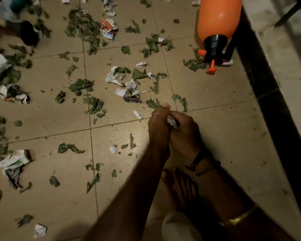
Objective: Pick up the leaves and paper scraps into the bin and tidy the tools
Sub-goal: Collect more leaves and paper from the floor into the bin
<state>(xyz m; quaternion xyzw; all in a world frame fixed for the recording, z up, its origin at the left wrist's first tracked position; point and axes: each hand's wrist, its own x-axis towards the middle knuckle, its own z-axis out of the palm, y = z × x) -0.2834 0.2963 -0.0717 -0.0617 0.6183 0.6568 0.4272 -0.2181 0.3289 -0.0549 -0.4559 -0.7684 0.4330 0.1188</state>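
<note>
Paper scrap (172, 122) in right grip (185, 131), black kerb (268, 94) rightward

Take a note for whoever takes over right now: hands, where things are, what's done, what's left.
Right hand grips a crumpled paper scrap; left hand is pressed against it, hold unclear.
Leaves and torn papers litter the tiled floor; the orange sprayer lies on the floor by the wall.
Done: little to show.
Left: nearly all the litter, plus the sprayer. No bin in view.
</note>
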